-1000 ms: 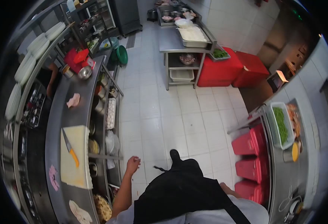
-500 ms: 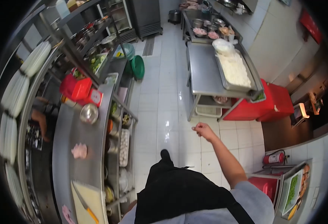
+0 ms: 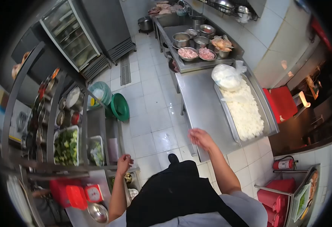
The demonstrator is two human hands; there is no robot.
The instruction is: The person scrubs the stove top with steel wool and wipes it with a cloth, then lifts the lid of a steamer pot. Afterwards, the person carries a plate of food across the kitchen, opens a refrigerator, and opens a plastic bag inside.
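My left hand (image 3: 124, 164) hangs beside the shelving on the left, fingers loosely curled and apart, holding nothing visible. In front of my body, my right hand (image 3: 200, 138) is at the near corner of the steel table (image 3: 198, 100), fingers loosely spread and slightly blurred. It appears empty; whether it touches the table I cannot tell. On that table a long metal tray (image 3: 232, 123) holds a white, crumbly heap that looks like cooked rice (image 3: 247, 115). A knotted plastic bag (image 3: 226, 77) with white contents rests on the tray's far end.
Metal bowls of pinkish raw meat (image 3: 188, 54) stand by the sink. A green tub (image 3: 120, 107) sits on the tiled floor at left. Shelves hold a tray of leafy greens (image 3: 66, 146). A red scale (image 3: 94, 193) is at lower left, a fire extinguisher (image 3: 284, 164) at right.
My view has moved forward along the aisle, so the steel table and rice tray are nearer. My left hand has come into view. My right hand's fingers have loosened, now by the table corner.
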